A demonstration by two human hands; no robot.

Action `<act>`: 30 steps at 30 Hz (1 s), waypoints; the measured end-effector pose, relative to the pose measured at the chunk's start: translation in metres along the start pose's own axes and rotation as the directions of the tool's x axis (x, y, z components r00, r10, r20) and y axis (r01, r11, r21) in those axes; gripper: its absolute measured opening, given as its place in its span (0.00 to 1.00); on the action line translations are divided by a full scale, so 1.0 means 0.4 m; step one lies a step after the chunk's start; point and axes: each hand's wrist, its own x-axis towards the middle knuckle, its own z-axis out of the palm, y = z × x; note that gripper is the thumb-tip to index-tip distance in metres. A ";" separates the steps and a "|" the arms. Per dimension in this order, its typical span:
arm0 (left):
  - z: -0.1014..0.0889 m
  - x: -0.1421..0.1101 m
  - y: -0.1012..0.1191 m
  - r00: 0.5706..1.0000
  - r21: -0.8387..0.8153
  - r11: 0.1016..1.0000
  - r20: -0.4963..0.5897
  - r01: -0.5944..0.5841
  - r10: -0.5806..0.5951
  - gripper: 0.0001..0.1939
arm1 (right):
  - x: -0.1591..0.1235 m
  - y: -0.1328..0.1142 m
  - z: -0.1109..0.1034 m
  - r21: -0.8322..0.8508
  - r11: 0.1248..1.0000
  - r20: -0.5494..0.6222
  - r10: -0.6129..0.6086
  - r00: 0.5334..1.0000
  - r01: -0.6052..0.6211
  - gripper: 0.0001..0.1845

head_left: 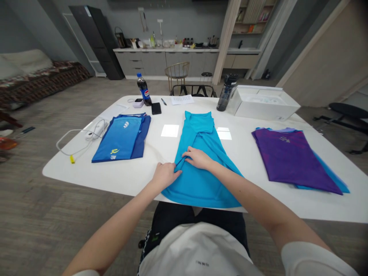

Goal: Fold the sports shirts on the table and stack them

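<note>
A turquoise short-sleeved shirt (199, 184) lies on the white table (86, 172), partly folded, with its narrow upper part pointing away from me and its wide hem hanging over the near edge. My left hand (165, 175) pinches a folded edge of the shirt near the table's front. Just beyond it, my right hand (197, 158) holds the same fold, with its fingers pointing towards my left hand. Both hands are close together at the shirt's middle.
A folded blue shirt (120, 138) lies to the left, beside a white cable and device (96, 130). A folded purple shirt (289, 159) lies on a blue garment to the right. A cola bottle (143, 89), a phone (156, 108), a water bottle (226, 92) and a white box (264, 102) stand beyond.
</note>
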 end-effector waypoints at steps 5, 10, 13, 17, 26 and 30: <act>-0.042 -0.097 -0.003 1.000 -0.037 0.999 0.006 -0.029 0.029 0.13 | -0.010 -0.007 -0.018 0.016 1.000 -0.021 -0.012 1.000 0.013 0.09; -0.078 -0.150 0.112 0.993 -0.172 0.979 0.014 -0.113 0.117 0.12 | -0.074 0.022 -0.066 0.109 0.994 -0.110 0.035 0.993 -0.023 0.10; -0.055 -0.162 0.192 0.973 -0.165 0.964 0.064 -0.209 0.222 0.14 | -0.126 0.047 -0.059 0.118 0.990 -0.066 0.081 0.994 -0.073 0.12; -0.012 -0.156 0.236 0.911 -0.248 0.907 0.148 -0.341 0.384 0.16 | -0.214 0.070 -0.042 0.111 0.987 -0.014 0.115 0.993 -0.113 0.16; 0.002 0.162 0.275 0.832 -0.136 0.824 -0.174 -0.551 0.527 0.17 | -0.519 0.095 -0.096 -0.134 0.740 -0.154 0.641 0.752 -0.659 0.22; 0.015 0.311 0.342 0.797 0.042 0.820 -0.212 -0.571 0.565 0.19 | -0.602 0.064 -0.066 -0.190 0.645 -0.141 0.728 0.671 -0.740 0.14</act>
